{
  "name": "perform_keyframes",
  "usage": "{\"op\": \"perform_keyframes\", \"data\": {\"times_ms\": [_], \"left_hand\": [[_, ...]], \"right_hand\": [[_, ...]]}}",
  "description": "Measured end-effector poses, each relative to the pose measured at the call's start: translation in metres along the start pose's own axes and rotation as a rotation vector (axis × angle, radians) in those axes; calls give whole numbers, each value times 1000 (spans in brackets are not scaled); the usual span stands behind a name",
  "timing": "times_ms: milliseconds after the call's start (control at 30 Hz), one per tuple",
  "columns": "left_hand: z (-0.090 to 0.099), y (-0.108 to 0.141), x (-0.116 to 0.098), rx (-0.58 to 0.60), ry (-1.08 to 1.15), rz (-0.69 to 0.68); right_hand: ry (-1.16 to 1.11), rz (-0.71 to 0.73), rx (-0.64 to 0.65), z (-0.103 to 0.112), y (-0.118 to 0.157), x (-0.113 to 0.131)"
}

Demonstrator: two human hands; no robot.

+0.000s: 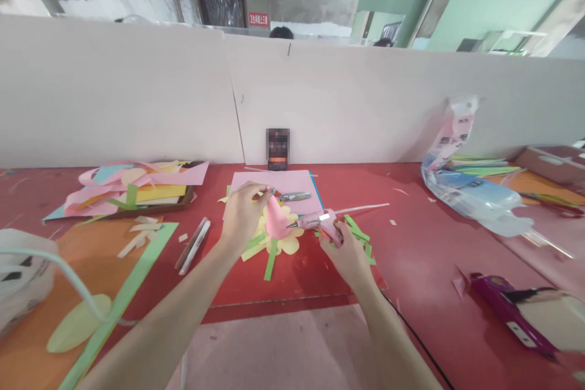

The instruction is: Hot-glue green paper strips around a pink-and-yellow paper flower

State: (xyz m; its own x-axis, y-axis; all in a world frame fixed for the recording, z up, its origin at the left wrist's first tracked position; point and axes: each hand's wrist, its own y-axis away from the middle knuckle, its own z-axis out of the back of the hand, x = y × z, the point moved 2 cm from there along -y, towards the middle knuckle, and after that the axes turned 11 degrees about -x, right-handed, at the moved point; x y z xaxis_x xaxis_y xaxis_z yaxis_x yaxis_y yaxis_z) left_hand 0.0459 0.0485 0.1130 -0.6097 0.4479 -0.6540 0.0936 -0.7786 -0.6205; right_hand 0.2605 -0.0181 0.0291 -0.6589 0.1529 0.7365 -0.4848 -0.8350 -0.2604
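Note:
My left hand [242, 210] pinches the top of a pink paper cone [276, 219], which stands over a yellow paper flower [290, 244] with green strips [270, 261] around it. Wrapped in my right hand [350, 256] is a pink glue gun [315, 219], its nozzle pointing left at the cone's lower side; I cannot tell whether it touches. A clear glue stick [363, 208] sticks out behind the gun. Scissors [295, 197] lie on pink paper [249, 178] just behind the cone. More green strips [357, 228] lie by my right hand.
Two pens [195, 247] lie left of the flower. Farther left is a tray [185, 201] heaped with coloured paper. A phone [278, 149] leans on the white partition [342, 103]. At right are a plastic bag [479, 195] and a purple power strip [512, 311]; a black cable [418, 341] runs below my right arm.

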Motion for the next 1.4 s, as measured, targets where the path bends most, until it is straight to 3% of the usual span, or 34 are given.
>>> {"op": "perform_keyframes", "data": {"times_ms": [300,633,1100,1200,1333,1400], "left_hand": [[13,-9,-3,-93,-8,-14],[3,-4,-2,73,8,-13],[-5,1,-1,147,51,-25],[3,1,-5,75,54,-67],[21,11,-9,-212,5,-139],[24,25,-8,-272,-7,-206]], "right_hand": [[-12,20,-19,0,-1,-1],[-24,25,-8,-1,0,-4],[-30,11,-14,-4,-2,-5],[-40,5,-24,-2,-3,-5],[-59,-15,-51,0,-5,-6],[-84,-32,-63,1,-6,-6]]}}
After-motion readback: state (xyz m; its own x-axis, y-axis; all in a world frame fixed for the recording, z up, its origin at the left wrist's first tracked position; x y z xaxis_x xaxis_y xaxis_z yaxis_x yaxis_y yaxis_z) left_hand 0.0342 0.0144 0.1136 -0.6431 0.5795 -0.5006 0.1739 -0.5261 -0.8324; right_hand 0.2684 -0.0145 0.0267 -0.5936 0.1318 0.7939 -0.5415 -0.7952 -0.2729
